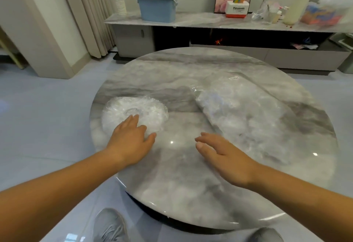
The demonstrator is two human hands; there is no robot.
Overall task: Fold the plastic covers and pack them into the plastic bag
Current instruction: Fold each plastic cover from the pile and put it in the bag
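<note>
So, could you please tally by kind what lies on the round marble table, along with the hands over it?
pile of plastic covers: 1 (single covers cannot be counted)
plastic bag: 1
hands: 2, left hand and right hand
Total: 4

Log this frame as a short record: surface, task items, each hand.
surface: round marble table
covers: plastic covers, heaped at table's left
bag: plastic bag, flat at right, apart from covers
bag contents: cannot tell
left hand: fingers straight, on the covers' near edge
right hand: fingers relaxed, holds nothing, near the bag
</note>
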